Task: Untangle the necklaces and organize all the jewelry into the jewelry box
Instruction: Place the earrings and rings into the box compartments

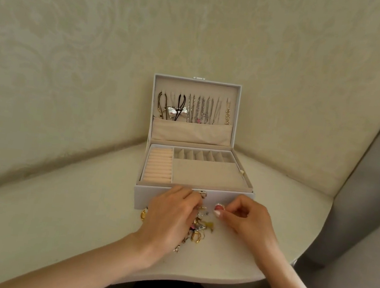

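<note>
A grey jewelry box [235, 199] stands open on the table, its lid upright. Several necklaces [198, 110] hang on hooks inside the lid. The tray below has a ring-roll section [158, 168] at the left and bare compartments to the right. A small pile of jewelry [199, 229] lies on the table in front of the box. My left hand [169, 216] rests over the pile with fingers curled down into it; what they hold is hidden. My right hand [244, 217] pinches a small sparkly ring [220, 206] just in front of the box.
A gold piece [143, 215] lies left of my left hand by the box's corner. The pale table [54, 210] fits into a corner of patterned walls. Its curved front edge runs close under my forearms. A grey surface rises at the right.
</note>
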### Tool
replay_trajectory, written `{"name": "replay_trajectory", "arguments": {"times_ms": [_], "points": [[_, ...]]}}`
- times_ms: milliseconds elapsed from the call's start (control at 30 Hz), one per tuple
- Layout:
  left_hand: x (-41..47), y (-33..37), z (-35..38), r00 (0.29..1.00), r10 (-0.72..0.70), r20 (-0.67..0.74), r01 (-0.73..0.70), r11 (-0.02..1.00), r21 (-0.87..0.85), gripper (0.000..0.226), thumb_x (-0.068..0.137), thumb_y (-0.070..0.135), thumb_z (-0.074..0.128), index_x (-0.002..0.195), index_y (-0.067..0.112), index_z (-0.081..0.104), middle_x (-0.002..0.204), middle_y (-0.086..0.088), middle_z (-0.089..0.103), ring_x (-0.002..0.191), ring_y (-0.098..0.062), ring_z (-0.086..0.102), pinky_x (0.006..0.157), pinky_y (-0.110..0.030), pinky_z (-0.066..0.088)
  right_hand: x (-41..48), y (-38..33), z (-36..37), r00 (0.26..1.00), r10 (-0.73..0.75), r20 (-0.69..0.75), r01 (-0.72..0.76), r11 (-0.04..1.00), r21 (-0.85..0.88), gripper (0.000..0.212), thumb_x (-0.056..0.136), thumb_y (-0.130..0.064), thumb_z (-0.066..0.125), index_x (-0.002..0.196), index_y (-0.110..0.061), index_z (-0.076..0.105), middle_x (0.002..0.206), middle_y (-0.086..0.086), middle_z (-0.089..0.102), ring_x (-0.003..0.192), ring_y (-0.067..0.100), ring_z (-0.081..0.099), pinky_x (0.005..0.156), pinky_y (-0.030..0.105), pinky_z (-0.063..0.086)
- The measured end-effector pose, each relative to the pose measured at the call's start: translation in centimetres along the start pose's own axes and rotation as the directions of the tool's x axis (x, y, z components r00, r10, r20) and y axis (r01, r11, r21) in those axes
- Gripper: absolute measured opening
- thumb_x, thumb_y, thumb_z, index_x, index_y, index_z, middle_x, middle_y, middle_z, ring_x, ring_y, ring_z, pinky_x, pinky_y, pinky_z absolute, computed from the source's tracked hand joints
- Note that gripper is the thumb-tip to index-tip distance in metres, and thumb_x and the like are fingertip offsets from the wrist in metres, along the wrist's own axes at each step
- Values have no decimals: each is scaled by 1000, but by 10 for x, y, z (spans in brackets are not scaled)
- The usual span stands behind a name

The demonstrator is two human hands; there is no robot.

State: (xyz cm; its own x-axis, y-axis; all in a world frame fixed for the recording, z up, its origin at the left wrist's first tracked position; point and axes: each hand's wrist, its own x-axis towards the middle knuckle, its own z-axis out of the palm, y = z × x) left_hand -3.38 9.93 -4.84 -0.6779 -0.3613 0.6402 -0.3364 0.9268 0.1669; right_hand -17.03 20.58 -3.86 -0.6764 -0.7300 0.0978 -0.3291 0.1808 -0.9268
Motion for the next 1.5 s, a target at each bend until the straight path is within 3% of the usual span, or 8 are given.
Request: {"name": "replay_trajectory", "arguments": {"times_ms": [200, 367, 700, 833, 933, 1133, 1233, 1500], "points": [[22, -2, -15, 995, 35, -94, -46, 991, -122, 12, 82, 18, 70, 93, 21, 69, 84, 13, 65, 78, -5, 57, 61, -22, 49, 11, -23, -25, 991, -123, 53, 103, 955, 279, 17, 76, 5, 70, 90, -2, 64, 66, 10, 65, 54, 19, 61, 52, 24, 51], [77, -9, -11, 980, -178, 94, 194, 956, -219, 21, 89, 25, 62, 109, 28, 68, 91, 12, 63, 81, -3, 56, 77, -25, 48, 58, -43, -29, 992, -90, 85, 68, 970, 235, 22, 79, 10, 66, 99, -1, 69, 70, 7, 63, 54, 16, 66, 55, 22, 56], [155, -53, 35, 905, -351, 240, 413, 860, -299, 3, 85, 18, 66, 85, 15, 67, 85, -10, 73, 78, -26, 68, 76, -39, 55, 169, -61, 1, 987, 155, -43, -160, 977, -140, 17, 63, 5, 81, 66, 0, 66, 60, 15, 67, 51, 24, 65, 65, 35, 59], [163, -56, 44, 911, -345, 226, 399, 875, -275, 7, 84, 17, 67, 84, 10, 69, 84, -12, 73, 82, -28, 69, 79, -37, 53, 180, -61, 9, 987, 152, -43, -157, 930, -333, 22, 62, 3, 83, 74, 0, 64, 39, 3, 59, 36, 13, 60, 40, 22, 51], [164, -55, 47, 919, -329, 219, 382, 880, -281, 5, 82, 13, 68, 85, 9, 70, 84, -11, 73, 81, -26, 69, 79, -37, 53, 183, -57, 10, 996, 68, -57, -87, 871, -483, 19, 64, -5, 83, 75, -3, 67, 63, 11, 69, 58, 22, 69, 62, 33, 59], [163, -49, 44, 952, -284, 111, 305, 905, -296, 5, 80, 11, 70, 81, 10, 66, 84, -6, 70, 80, -19, 64, 77, -34, 50, 168, -66, -9, 990, 94, 106, -97, 995, 25, 23, 91, -19, 63, 84, 3, 64, 62, 15, 67, 43, 16, 63, 40, 20, 49], [162, -43, 42, 962, -247, 116, 271, 910, -314, 6, 77, 6, 71, 81, 7, 66, 84, -7, 70, 81, -20, 63, 75, -31, 49, 162, -67, -12, 980, 74, 187, -99, 986, 131, 8, 86, 0, 64, 80, 5, 63, 52, 8, 66, 43, 11, 63, 45, 18, 52], [156, -58, 35, 943, -199, 265, 277, 912, -302, 13, 83, 4, 65, 93, 10, 71, 96, -7, 71, 91, -19, 65, 84, -31, 50, 166, -62, -22, 976, 110, 187, -94, 991, -90, 15, 79, 20, 57, 81, 8, 66, 50, 8, 62, 41, 9, 61, 45, 17, 52]]}}
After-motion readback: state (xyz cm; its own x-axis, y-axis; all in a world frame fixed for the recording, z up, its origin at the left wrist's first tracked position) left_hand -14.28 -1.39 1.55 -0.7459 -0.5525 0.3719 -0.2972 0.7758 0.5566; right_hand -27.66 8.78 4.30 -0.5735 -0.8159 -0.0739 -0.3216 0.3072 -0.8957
